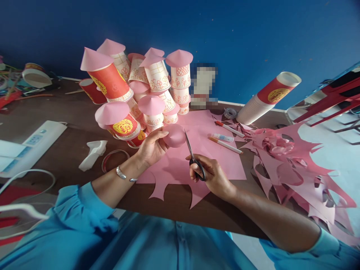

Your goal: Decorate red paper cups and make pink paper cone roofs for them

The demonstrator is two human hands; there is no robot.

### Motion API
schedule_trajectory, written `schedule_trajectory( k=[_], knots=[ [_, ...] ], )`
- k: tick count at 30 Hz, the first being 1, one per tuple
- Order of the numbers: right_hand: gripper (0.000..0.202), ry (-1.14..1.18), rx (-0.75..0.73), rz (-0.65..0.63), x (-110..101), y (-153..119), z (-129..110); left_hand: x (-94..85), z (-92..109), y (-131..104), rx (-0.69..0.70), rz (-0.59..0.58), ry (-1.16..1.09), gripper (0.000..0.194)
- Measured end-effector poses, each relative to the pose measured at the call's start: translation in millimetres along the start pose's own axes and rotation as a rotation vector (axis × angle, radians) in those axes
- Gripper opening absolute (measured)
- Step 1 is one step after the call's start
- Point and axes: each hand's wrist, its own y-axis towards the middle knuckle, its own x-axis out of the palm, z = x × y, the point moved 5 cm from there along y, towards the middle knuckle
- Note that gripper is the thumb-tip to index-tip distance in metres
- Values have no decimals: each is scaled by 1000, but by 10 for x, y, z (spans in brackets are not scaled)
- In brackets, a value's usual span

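Note:
My left hand pinches the left edge of a small round pink paper piece, held above the pink sheets. In my right hand are black-handled scissors, fingers around the handles. Their blades point up and stand close to the right edge of the round piece; whether they touch it I cannot tell. Under both hands lie large pink sheets with curved cuts along the front edge. Behind my left hand stand several stacked paper cups topped with pink paper cones.
Pink scraps heap over the table's right side. Markers, a glue tube, tape and a tall leaning cup stack lie or stand behind. At left are a power strip, crumpled tissue and a ring.

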Motion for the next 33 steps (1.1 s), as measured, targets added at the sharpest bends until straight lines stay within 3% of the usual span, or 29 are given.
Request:
schedule_trajectory(
  k=[15,23,33],
  knots=[
    [47,-13,8,-4,7,-9,-40,-9,21,11,14,46,-29,17],
    [47,-2,45,1,9,-12,-52,9,17,9,20,-39,16,15],
    [48,-13,50,4,-15,-2,-25,4,18,-3,-11,-32,36,15]
  ],
)
